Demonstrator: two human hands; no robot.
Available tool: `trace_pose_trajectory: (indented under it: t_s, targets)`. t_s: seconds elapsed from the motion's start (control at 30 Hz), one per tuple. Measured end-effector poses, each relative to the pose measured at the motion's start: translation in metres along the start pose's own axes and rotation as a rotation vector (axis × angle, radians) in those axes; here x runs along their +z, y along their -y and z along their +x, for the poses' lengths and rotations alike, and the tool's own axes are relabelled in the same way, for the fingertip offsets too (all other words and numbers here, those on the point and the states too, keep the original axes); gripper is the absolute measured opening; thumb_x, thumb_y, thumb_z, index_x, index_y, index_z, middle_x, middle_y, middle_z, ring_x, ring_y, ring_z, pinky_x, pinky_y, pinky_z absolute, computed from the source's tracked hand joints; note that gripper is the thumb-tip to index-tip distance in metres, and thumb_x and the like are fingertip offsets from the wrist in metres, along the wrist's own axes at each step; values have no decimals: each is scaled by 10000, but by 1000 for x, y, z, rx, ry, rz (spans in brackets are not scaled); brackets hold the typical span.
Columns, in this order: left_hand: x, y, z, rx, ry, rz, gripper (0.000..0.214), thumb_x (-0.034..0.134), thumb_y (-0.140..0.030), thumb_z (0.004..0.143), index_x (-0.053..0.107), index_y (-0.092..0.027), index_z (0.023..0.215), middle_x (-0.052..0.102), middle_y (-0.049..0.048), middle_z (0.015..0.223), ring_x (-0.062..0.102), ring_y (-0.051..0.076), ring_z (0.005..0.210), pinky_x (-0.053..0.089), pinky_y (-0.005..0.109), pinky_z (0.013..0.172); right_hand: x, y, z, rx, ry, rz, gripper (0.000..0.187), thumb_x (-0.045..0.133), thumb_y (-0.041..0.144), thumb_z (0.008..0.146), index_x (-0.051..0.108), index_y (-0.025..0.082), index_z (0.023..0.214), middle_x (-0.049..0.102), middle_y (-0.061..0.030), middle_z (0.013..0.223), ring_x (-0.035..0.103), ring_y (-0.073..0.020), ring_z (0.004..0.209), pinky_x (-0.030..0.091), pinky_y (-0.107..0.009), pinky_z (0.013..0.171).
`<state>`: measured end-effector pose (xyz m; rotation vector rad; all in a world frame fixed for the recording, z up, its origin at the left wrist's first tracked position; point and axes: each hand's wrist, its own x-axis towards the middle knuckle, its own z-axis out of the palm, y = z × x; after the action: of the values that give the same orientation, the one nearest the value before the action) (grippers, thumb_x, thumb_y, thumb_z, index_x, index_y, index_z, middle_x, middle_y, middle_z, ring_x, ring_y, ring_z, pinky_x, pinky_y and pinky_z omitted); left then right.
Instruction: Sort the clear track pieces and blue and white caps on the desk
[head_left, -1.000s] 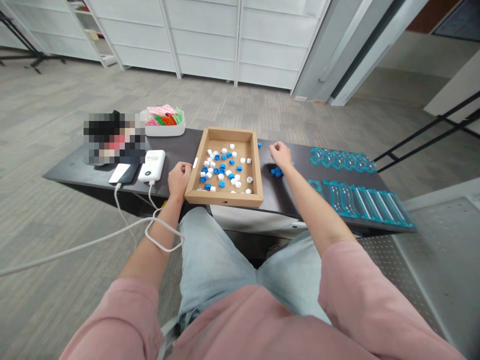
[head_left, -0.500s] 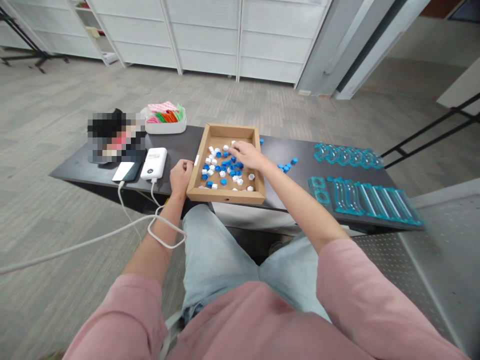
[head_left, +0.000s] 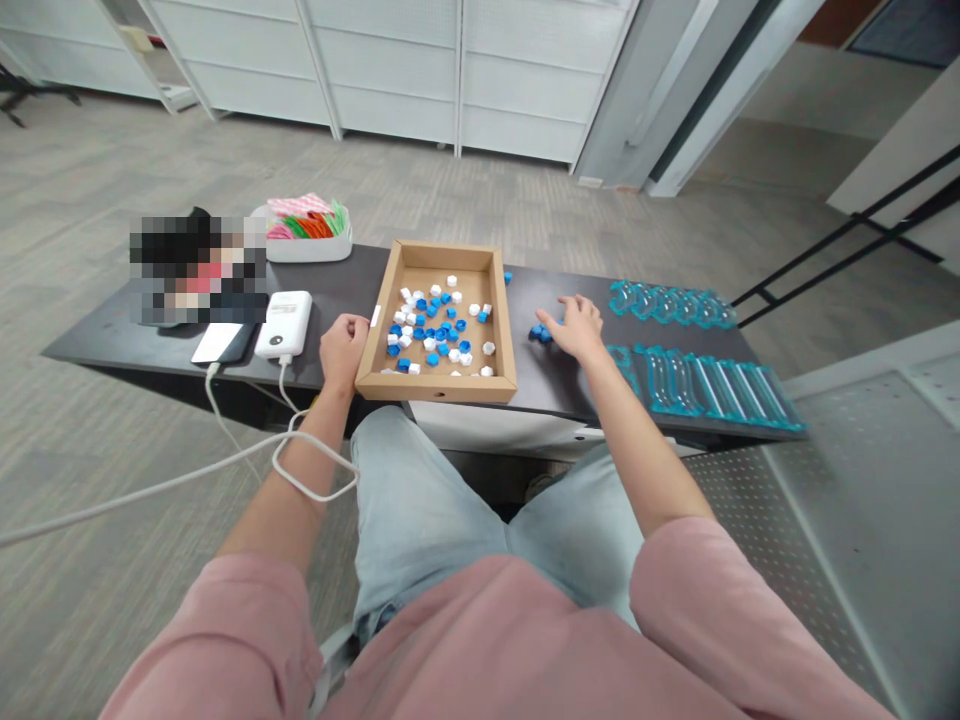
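A shallow cardboard tray [head_left: 375, 352] sits on the dark table [head_left: 337, 285] and holds several small blue and white hexagonal pieces [head_left: 431, 325]. My left hand [head_left: 342, 350] is curled into a fist against the tray's left wall; what it holds, if anything, is hidden. My right hand [head_left: 574, 325] lies on the table right of the tray, fingers stretched out toward a small cluster of blue pieces [head_left: 537, 333]. One more blue piece [head_left: 508, 277] lies by the tray's far right corner.
Two rows of clear teal curved parts [head_left: 701, 380] lie at the table's right end. At the left are a white power bank [head_left: 285, 322] with a cable, a phone [head_left: 223, 343], and a white bin [head_left: 306, 248] of coloured items. My knees are under the table's front edge.
My right hand left the tray and moved right onto the table, beside the blue pieces there. The left hand stayed in place. The camera view shifted slightly.
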<state>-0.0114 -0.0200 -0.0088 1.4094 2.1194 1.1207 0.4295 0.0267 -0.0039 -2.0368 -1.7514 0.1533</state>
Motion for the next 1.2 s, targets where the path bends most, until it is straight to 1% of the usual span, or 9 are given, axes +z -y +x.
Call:
trace_pose_trajectory:
  t_s: [0.07,0.2,0.47,0.6,0.73,0.83,0.93,1.03,1.2]
  targets:
    - [-1,-1,-1,-1,2,-2,187,597,-227,1084,771,-197,1023,820,65,1020,700,249,1013,461,343,898,9,-4,-14,0,65,-32,678,698,679,1051,722,161,1487,541,-325,1710,502,-534,1573,426,-696,1277]
    - [-2,-3,-1,-4,2,1,178,601,-209,1081,756,-204,994,812,58,1000,692,251,1010,460,344,893,22,4,-35,-162,98,-67,552,643,574,1091,732,198,1485,563,-280,1686,548,-514,1478,456,-700,1237]
    - [-1,-4,-1,3,-19,23,189,600,-231,1059,767,-210,972,817,72,1011,716,250,1003,485,319,871,18,13,-36,-420,187,-52,407,521,395,1157,744,181,1422,678,-233,1437,644,-405,1286,530,-549,1183]
    - [2,1,1,18,-33,27,199,596,-257,1049,777,-230,971,828,72,1011,735,251,994,501,307,859,18,15,-38,-383,172,-21,330,553,418,1139,748,211,1308,703,-201,1355,681,-370,1202,572,-481,1075]
    - [3,4,2,21,-35,33,219,581,-272,1058,785,-230,988,834,75,1016,746,251,999,503,305,859,18,14,-34,-303,95,135,190,583,400,1094,695,250,1060,735,-159,1206,684,-333,1124,560,-456,1074]
    - [3,5,2,20,-33,37,224,578,-271,1056,792,-230,1004,841,78,1037,751,252,1014,504,305,863,13,19,-27,-208,-1,329,265,546,463,1115,590,279,930,721,-104,1044,665,-296,1044,553,-429,1047]
    - [3,5,2,26,-32,41,218,581,-275,1051,789,-236,998,839,77,1031,752,254,1017,510,302,866,5,39,-24,-236,-50,473,391,500,597,1154,588,281,940,699,-71,1010,648,-272,1008,547,-405,995]
    - [3,6,3,31,-43,47,215,581,-277,1045,785,-239,988,835,78,1021,751,258,1025,516,300,872,-1,74,-28,-420,-9,532,427,501,634,1169,658,269,1012,705,-74,1081,653,-264,1025,541,-401,999]
    - [3,4,2,28,-39,41,210,584,-281,1047,780,-234,990,826,71,1005,747,246,997,512,294,857,5,133,-42,-769,283,456,342,588,532,1186,763,238,1199,744,-104,1249,694,-285,1165,538,-427,1104]
